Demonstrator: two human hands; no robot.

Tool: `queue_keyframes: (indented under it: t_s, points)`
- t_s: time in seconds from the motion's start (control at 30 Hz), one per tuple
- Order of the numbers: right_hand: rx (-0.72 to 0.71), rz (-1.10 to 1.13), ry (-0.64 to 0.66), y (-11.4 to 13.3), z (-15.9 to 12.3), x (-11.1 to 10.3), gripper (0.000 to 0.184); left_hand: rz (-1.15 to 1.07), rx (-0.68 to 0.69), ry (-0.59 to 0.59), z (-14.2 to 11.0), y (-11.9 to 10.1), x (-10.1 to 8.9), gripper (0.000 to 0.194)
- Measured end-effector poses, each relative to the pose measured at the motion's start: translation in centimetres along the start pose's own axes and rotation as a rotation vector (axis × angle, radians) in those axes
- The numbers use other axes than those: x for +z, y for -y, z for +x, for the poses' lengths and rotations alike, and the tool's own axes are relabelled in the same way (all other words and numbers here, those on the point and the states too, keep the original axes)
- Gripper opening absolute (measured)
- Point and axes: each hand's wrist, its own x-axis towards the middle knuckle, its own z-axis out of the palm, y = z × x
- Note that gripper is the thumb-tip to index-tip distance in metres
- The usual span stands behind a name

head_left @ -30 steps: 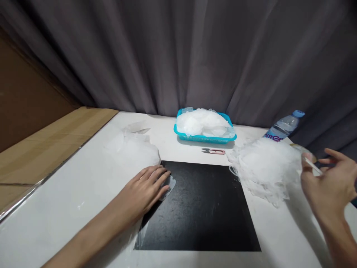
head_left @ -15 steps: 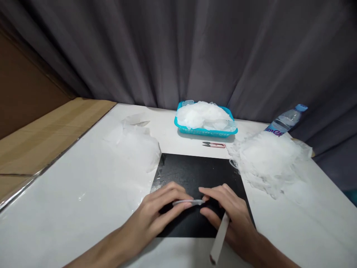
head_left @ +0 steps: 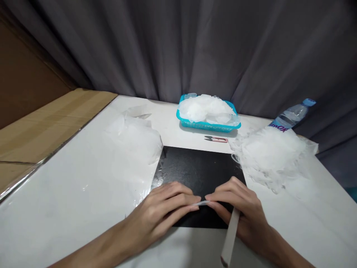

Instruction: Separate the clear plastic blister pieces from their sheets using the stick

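Dark grey curtain (head_left: 167,48) hangs behind the white surface (head_left: 55,216), and from my distance I see both hands close together over the near part of a black mat (head_left: 192,167). Fingers of my left hand (head_left: 164,208) are pinched nearly together, gripping the left end of a thin translucent piece (head_left: 203,203), which shows as a narrow edge between the hands. My right hand (head_left: 242,206) has thumb and forefinger drawn close at the other end, seemingly pinching it too; it also carries a flat pale stick (head_left: 231,238), slanting toward me, its upper end hidden. I judge that this calls for light, even pressure from both sides, so that the piece neither creases nor slips, with the stick angled clear of it. Just beyond the mat lie pink-handled snips (head_left: 220,140). One whitish heap (head_left: 139,137) lies by the mat's far left corner; a looser pile (head_left: 276,150) lies along its right side, near a water bottle (head_left: 292,113). Farther back, a blue basket (head_left: 195,125) holds more white material.
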Motion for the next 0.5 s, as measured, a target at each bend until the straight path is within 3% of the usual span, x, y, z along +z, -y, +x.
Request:
queue_keyframes:
  t_s: [0.2, 0.3, 0.43, 0.5]
  points:
    - [0.016, 0.03, 0.019, -0.2, -0.1, -0.2, 0.015, -0.019, -0.022, 0.002, -0.1, 0.0, 0.2, 0.02]
    - [0.073, 0.021, 0.075, -1.0, -0.5, 0.3, 0.026, -0.125, -0.182, -0.027, -0.3, 0.4, 0.7, 0.019]
    - [0.078, 0.014, 0.123, -1.4, -0.9, 1.1, 0.002, -0.237, -0.416, -0.023, -0.1, 0.8, 1.7, 0.022]
    - [0.075, 0.023, 0.101, -1.3, -1.0, 1.4, 0.004, -0.262, -0.45, 0.029, 0.1, 0.9, 2.1, 0.027]
